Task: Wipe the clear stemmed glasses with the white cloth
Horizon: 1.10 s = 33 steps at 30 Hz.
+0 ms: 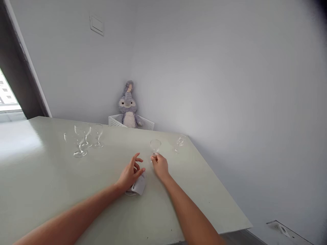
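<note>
Pinched by its stem in my right hand (pixel 160 166) is a clear stemmed glass (pixel 155 145), its bowl upright above my fingers. My left hand (pixel 130 173) is just to the left, fingers apart and curved, over a folded grey-white cloth (pixel 139 184). Part of that cloth is hidden under the hand. Farther right, near the table's edge, another stemmed glass (pixel 180 141) stands by itself.
A group of several clear stemmed glasses (pixel 80 153) stands on the left of the pale glossy table (pixel 107 214). Behind the far edge, a grey plush toy (pixel 129 109) sits in a white perforated basket (pixel 150 125) against the wall.
</note>
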Each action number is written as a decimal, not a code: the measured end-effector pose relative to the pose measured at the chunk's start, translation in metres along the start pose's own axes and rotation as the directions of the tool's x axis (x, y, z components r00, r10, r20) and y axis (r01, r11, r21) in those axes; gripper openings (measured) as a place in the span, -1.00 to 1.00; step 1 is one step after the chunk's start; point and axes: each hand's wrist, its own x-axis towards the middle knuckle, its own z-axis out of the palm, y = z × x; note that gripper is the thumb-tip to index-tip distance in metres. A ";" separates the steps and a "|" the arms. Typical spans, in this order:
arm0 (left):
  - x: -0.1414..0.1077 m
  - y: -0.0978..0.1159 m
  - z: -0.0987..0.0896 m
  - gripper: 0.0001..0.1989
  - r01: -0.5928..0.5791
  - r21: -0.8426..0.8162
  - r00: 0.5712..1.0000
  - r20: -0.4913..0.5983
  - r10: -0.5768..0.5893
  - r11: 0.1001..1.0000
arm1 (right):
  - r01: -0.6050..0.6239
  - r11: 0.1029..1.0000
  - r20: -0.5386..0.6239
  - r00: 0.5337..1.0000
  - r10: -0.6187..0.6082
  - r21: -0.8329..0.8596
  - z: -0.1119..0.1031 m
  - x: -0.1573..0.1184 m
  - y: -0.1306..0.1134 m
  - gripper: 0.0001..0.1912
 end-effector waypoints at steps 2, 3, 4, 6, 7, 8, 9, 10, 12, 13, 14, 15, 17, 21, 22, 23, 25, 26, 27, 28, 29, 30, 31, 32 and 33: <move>0.001 -0.004 0.000 -0.49 0.054 0.002 0.998 0.026 -0.054 0.999 | -0.091 0.995 -0.036 0.995 0.090 -0.026 -0.003 0.018 0.016 -0.79; 0.001 -0.005 0.000 -0.50 0.070 -0.002 0.997 0.032 -0.070 0.998 | -0.122 0.992 -0.055 0.991 0.120 -0.040 -0.005 0.027 0.024 -0.78; 0.001 -0.005 -0.001 -0.50 0.082 -0.008 0.996 0.035 -0.082 0.997 | -0.149 0.988 -0.075 0.987 0.145 -0.051 -0.007 0.036 0.031 -0.77; 0.001 -0.003 -0.002 -0.48 0.095 -0.029 0.995 0.037 -0.094 0.995 | -0.205 0.976 -0.109 0.974 0.197 -0.068 -0.010 0.051 0.045 -0.74; 0.000 -0.003 -0.003 -0.47 0.098 -0.043 0.995 0.036 -0.097 0.994 | -0.231 0.970 -0.122 0.968 0.221 -0.074 -0.011 0.057 0.050 -0.72; 0.000 -0.002 -0.003 -0.46 0.100 -0.057 0.995 0.037 -0.098 0.993 | -0.255 0.964 -0.133 0.961 0.244 -0.079 -0.013 0.062 0.055 -0.72; 0.000 -0.002 -0.004 -0.46 0.101 -0.068 0.994 0.039 -0.099 0.993 | -0.277 0.957 -0.141 0.954 0.264 -0.083 -0.013 0.066 0.059 -0.71; 0.000 -0.002 -0.004 -0.46 0.102 -0.074 0.994 0.041 -0.099 0.992 | -0.297 0.951 -0.146 0.948 0.283 -0.086 -0.014 0.070 0.062 -0.71; 0.000 -0.003 -0.004 -0.47 0.100 -0.083 0.994 0.041 -0.097 0.992 | -0.331 0.939 -0.154 0.936 0.315 -0.091 -0.014 0.075 0.068 -0.71; 0.001 -0.004 -0.003 -0.47 0.098 -0.088 0.995 0.041 -0.094 0.991 | -0.344 0.934 -0.155 0.932 0.328 -0.094 -0.014 0.077 0.071 -0.71; 0.001 -0.005 -0.003 -0.47 0.094 -0.095 0.995 0.040 -0.091 0.991 | -0.355 0.930 -0.155 0.928 0.338 -0.096 -0.013 0.079 0.073 -0.70; 0.001 -0.006 -0.003 -0.48 0.090 -0.100 0.995 0.040 -0.086 0.991 | -0.363 0.927 -0.153 0.926 0.346 -0.099 -0.013 0.080 0.076 -0.70; 0.001 -0.006 -0.003 -0.48 0.083 -0.103 0.996 0.041 -0.079 0.991 | -0.372 0.922 -0.150 0.923 0.355 -0.105 -0.011 0.082 0.080 -0.69; 0.001 -0.006 -0.003 -0.49 0.083 -0.088 0.996 0.044 -0.080 0.993 | -0.382 0.917 -0.147 0.919 0.365 -0.114 -0.009 0.085 0.086 -0.69; 0.000 -0.005 -0.003 -0.49 0.085 -0.080 0.996 0.043 -0.081 0.993 | -0.387 0.915 -0.145 0.918 0.370 -0.114 -0.008 0.086 0.088 -0.69; 0.000 -0.005 -0.003 -0.49 0.087 -0.073 0.996 0.042 -0.084 0.994 | -0.392 0.913 -0.144 0.916 0.375 -0.115 -0.008 0.087 0.089 -0.69; 0.000 -0.004 -0.004 -0.49 0.092 -0.063 0.995 0.042 -0.089 0.994 | -0.400 0.909 -0.143 0.912 0.384 -0.116 -0.008 0.089 0.092 -0.69; 0.000 -0.004 -0.003 -0.49 0.095 -0.059 0.995 0.044 -0.092 0.994 | -0.403 0.908 -0.145 0.911 0.386 -0.116 -0.008 0.090 0.093 -0.69; 0.000 -0.004 -0.003 -0.49 0.097 -0.057 0.995 0.044 -0.094 0.994 | -0.404 0.907 -0.148 0.910 0.386 -0.116 -0.008 0.091 0.094 -0.70; 0.000 -0.005 -0.003 -0.49 0.098 -0.057 0.994 0.044 -0.095 0.994 | -0.404 0.907 -0.151 0.910 0.386 -0.116 -0.008 0.092 0.096 -0.70; 0.000 -0.005 -0.003 -0.49 0.098 -0.059 0.994 0.045 -0.096 0.993 | -0.404 0.907 -0.154 0.910 0.386 -0.116 -0.009 0.093 0.097 -0.71; 0.000 -0.006 -0.003 -0.48 0.099 -0.063 0.994 0.047 -0.097 0.993 | -0.405 0.907 -0.156 0.909 0.386 -0.115 -0.009 0.094 0.098 -0.71; 0.000 -0.006 -0.002 -0.48 0.101 -0.066 0.994 0.049 -0.098 0.993 | -0.405 0.907 -0.158 0.909 0.386 -0.114 -0.010 0.095 0.099 -0.72; 0.000 -0.006 -0.002 -0.48 0.103 -0.069 0.994 0.050 -0.100 0.992 | -0.406 0.907 -0.160 0.908 0.386 -0.113 -0.011 0.096 0.100 -0.73; 0.000 -0.006 -0.002 -0.48 0.106 -0.071 0.993 0.052 -0.103 0.992 | -0.406 0.907 -0.161 0.908 0.386 -0.112 -0.011 0.096 0.100 -0.73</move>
